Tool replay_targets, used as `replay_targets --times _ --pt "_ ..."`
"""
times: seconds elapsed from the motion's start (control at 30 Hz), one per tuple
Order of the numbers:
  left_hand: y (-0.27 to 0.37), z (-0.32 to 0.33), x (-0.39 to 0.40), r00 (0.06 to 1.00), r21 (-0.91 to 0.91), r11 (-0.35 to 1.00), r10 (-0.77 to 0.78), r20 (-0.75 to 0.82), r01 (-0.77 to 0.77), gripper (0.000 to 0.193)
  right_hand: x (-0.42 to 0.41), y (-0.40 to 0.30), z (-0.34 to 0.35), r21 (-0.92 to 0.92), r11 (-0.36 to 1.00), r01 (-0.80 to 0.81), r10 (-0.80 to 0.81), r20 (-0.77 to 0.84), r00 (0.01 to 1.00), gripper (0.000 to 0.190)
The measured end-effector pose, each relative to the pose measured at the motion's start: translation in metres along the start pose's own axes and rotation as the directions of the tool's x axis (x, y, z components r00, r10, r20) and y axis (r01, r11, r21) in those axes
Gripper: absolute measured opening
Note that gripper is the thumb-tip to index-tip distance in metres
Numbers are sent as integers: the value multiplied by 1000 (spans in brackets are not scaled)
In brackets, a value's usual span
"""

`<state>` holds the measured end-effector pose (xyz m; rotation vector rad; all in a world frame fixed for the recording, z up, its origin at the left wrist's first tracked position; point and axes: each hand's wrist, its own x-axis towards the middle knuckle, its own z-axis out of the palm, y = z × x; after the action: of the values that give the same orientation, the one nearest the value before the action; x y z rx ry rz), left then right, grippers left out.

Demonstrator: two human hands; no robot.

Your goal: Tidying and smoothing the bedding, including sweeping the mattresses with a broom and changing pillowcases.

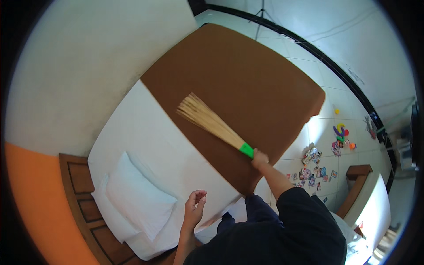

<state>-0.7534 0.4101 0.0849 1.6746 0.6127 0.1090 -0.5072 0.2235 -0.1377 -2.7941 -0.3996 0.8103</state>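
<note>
My right hand (260,158) is shut around the green-bound handle end of a stick broom (213,124). The broom's pale bristles fan out to the upper left, over a brown bed cover (245,79); whether they touch the cloth I cannot tell. My left hand (194,207) holds nothing, its fingers curled and a gap between them and the thumb. It hovers above the white sheet (172,155) near the bed's edge. To its left, a white pillow (140,195) lies on top of another white pillow (109,205).
A wooden headboard (79,192) stands at the lower left, beside a wall (92,66). On the tiled floor to the right lie scattered cards (311,177) and colourful toys (340,132). A tripod stand (261,15) is beyond the bed. Wooden furniture (356,185) stands at the lower right.
</note>
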Motion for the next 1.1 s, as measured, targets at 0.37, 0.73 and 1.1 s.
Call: replay_targets --times 0.37,0.73,1.1 --pt "26 66 -4 775 -86 979 200 599 -186 16 -279 46 -7 568 820 -68 239 -232 943 36" --pt "24 242 -155 -24 -172 925 174 984 -340 18 -590 70 109 956 127 -263 991 -112 70 39" --pt "28 323 -365 -514 -327 842 70 855 -429 20 -777 120 237 995 -27 99 862 74 -502 39"
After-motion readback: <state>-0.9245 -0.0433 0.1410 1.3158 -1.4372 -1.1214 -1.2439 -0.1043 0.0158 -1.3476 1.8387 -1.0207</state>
